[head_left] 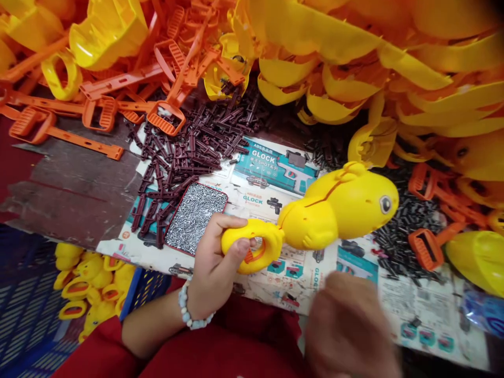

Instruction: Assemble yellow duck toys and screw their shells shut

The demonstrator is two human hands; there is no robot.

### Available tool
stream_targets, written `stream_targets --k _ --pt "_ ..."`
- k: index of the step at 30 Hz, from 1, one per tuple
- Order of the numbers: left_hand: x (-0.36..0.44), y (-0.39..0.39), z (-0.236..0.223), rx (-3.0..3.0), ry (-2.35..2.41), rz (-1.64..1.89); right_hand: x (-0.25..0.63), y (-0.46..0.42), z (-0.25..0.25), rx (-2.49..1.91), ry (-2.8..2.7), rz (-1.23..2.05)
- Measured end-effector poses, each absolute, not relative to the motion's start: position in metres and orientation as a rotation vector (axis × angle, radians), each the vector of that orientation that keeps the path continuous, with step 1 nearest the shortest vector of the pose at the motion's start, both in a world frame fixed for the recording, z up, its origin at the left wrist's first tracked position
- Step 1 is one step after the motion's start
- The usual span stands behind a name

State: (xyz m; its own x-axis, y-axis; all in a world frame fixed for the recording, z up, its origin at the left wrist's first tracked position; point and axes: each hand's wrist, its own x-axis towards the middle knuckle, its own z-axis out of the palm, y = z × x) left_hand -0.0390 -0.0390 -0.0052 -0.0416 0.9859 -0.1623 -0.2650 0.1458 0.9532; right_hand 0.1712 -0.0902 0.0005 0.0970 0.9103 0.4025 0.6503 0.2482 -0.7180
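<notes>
My left hand (pixel 214 262) grips the ring-shaped handle (pixel 236 254) of a yellow plastic toy duck (pixel 338 207), with the thumb over the ring and the fingers behind it. An orange plastic piece (pixel 252 255) shows inside the ring. A dark seam crosses the duck's body, and its round eye faces right. My right hand (pixel 346 328) is blurred at the bottom edge, below the duck and apart from it. Its fingers are hard to make out, and I cannot tell whether it holds anything.
Printed toy-gun paper sheets (pixel 271 178) cover the bench. On them lie dark brown plastic pieces (pixel 185 157), a red-edged tray of small metal pins (pixel 196 218) and black pieces (pixel 405 231). Orange parts (pixel 106 94) and yellow shells (pixel 334 58) are heaped behind. Yellow ducks (pixel 90 278) lie lower left.
</notes>
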Motion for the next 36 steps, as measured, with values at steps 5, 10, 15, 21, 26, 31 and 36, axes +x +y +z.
stream_targets --k 5,10,15,21,26,31,36 --pt "-0.036 -0.042 -0.003 0.893 1.105 1.323 0.102 -0.075 -0.003 -1.270 -1.915 0.406" --pt "-0.037 -0.042 0.001 0.981 1.084 1.345 0.098 -0.066 0.001 -1.226 -1.958 0.410" --pt "-0.038 -0.042 -0.001 0.926 1.097 1.353 0.119 -0.069 -0.005 -1.245 -1.893 0.454" --pt "-0.033 -0.043 -0.005 1.097 0.831 1.475 0.123 -0.067 -0.012 -1.349 -1.491 0.940" --pt "-0.037 -0.043 0.002 1.347 0.714 1.522 0.116 -0.071 -0.025 -1.084 -0.853 1.528" --pt "-0.051 -0.038 0.019 1.720 1.044 1.155 0.117 -0.073 -0.031 -1.210 -0.895 1.324" --pt "-0.055 -0.030 0.018 1.830 1.035 1.097 0.123 -0.071 -0.017 -1.227 -0.952 1.256"
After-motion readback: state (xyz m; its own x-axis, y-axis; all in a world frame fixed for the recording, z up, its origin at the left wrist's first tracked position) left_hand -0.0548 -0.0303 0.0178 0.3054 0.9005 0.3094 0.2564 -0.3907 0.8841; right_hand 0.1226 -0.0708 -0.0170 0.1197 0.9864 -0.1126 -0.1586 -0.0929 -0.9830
